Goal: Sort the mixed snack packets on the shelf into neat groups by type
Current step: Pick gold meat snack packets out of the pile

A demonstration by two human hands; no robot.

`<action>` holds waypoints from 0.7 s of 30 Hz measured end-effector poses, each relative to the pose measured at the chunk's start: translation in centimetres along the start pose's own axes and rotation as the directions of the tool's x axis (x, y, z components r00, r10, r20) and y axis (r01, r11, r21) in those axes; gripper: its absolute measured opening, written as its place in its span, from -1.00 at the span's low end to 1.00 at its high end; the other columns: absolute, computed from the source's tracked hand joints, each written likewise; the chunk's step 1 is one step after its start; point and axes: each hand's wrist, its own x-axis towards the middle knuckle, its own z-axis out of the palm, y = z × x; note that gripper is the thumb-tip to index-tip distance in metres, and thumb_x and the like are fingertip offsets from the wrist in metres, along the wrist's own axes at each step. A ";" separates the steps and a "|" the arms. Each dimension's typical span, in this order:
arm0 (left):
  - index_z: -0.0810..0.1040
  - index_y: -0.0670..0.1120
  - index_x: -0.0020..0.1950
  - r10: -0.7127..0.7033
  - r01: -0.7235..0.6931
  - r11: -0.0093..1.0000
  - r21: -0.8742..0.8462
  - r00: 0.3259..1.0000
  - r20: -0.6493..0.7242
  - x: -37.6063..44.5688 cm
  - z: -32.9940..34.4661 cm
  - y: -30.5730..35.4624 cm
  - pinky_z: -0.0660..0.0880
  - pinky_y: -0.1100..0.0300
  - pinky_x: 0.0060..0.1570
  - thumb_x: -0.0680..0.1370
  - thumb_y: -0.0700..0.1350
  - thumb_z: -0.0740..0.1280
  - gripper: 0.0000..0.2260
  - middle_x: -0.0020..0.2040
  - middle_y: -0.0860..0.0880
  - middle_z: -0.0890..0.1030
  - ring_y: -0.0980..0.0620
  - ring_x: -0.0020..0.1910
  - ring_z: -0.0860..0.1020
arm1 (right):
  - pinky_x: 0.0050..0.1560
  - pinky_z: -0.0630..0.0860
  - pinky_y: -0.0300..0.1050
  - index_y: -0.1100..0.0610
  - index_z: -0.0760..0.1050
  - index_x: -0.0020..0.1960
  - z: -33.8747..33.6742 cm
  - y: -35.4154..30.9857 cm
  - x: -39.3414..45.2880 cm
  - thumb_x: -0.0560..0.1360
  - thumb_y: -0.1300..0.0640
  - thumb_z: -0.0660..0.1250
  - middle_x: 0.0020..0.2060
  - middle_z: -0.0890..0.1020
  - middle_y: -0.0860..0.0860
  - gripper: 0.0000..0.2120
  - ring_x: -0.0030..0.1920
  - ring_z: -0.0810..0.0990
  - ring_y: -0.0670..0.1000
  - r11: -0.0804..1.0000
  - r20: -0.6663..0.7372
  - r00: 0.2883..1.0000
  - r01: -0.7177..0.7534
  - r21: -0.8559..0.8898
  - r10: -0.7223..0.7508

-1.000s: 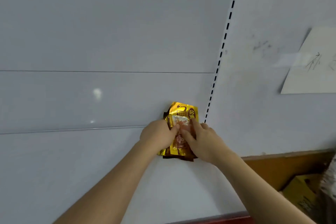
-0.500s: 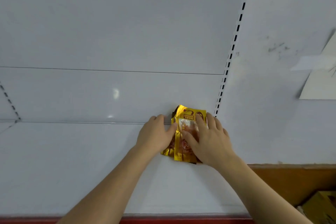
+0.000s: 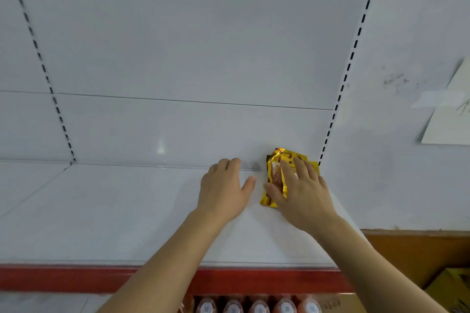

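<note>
Gold snack packets under flat right hand fingers, left hand relaxed beside, apart

We see a pale back panel filling the upper frame, 2 slotted uprights at left and right, a sheet of paper taped at right, and brown board lower right.
</note>
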 end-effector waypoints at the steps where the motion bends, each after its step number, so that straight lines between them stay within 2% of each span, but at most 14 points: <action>1: 0.28 -0.07 0.58 0.008 -0.007 0.999 0.032 1.000 -0.027 -0.6 -0.7 -0.9 0.32 0.01 0.43 0.69 0.20 0.15 -0.46 0.51 -0.06 0.38 -0.09 0.50 0.33 | 0.54 0.09 0.15 -0.02 0.08 0.59 -0.4 -1.2 -0.4 0.57 -0.38 0.01 0.60 0.10 0.09 -0.29 0.60 0.00 0.17 1.000 0.002 1.000 0.018 -0.001 -0.018; 5: 0.12 -0.05 0.66 -0.029 0.036 0.996 0.087 0.997 -0.073 -3.8 -4.4 -5.5 0.07 -0.07 0.61 0.69 0.24 0.06 -0.39 0.67 -0.10 0.11 -0.13 0.65 0.04 | 0.57 -0.02 0.12 -0.01 -0.02 0.62 -1.5 -7.9 -1.8 0.57 -0.40 -0.09 0.62 0.02 0.09 -0.25 0.61 -0.09 0.13 0.996 0.022 0.995 0.094 -0.003 -0.094; 8: 0.06 -0.04 0.68 -0.061 0.072 0.991 0.113 0.993 -0.098 -6.6 -7.7 -10.4 0.00 -0.09 0.63 0.69 0.25 0.03 -0.37 0.69 -0.09 0.05 -0.13 0.67 -0.03 | 0.57 0.00 0.11 0.00 -0.06 0.63 -1.3 -13.8 -3.0 0.57 -0.40 -0.11 0.62 -0.01 0.08 -0.24 0.62 -0.10 0.12 0.986 0.029 0.986 0.164 0.014 -0.164; 16: 0.08 -0.03 0.68 -0.259 0.301 0.931 0.204 0.943 -0.210 -15.1 -17.1 -25.8 -0.06 -0.11 0.63 0.69 0.26 0.02 -0.37 0.68 -0.08 0.10 -0.14 0.67 -0.03 | 0.59 -0.01 0.06 0.04 -0.10 0.64 0.4 -33.2 -5.5 0.57 -0.41 -0.14 0.63 -0.01 0.09 -0.21 0.62 -0.07 0.10 0.896 0.038 0.901 0.424 0.131 -0.432; 19: 0.20 -0.04 0.64 -0.341 0.406 0.888 0.214 0.896 -0.285 -18.3 -20.8 -32.1 0.04 -0.07 0.60 0.68 0.24 0.07 -0.40 0.62 -0.10 0.25 -0.14 0.63 0.11 | 0.58 0.02 0.07 0.03 -0.09 0.64 1.3 -41.1 -6.0 0.46 -0.45 -0.30 0.62 0.00 0.09 -0.12 0.62 -0.04 0.12 0.827 0.003 0.839 0.536 0.171 -0.544; 21: 0.27 -0.05 0.61 -0.389 0.469 0.857 0.214 0.861 -0.326 -20.4 -23.3 -36.3 0.11 -0.06 0.58 0.68 0.22 0.12 -0.42 0.58 -0.11 0.33 -0.13 0.60 0.20 | 0.58 0.01 0.07 0.03 -0.09 0.64 2.1 -46.4 -6.2 0.43 -0.45 -0.34 0.62 0.01 0.08 -0.10 0.62 -0.03 0.11 0.775 -0.002 0.793 0.597 0.210 -0.610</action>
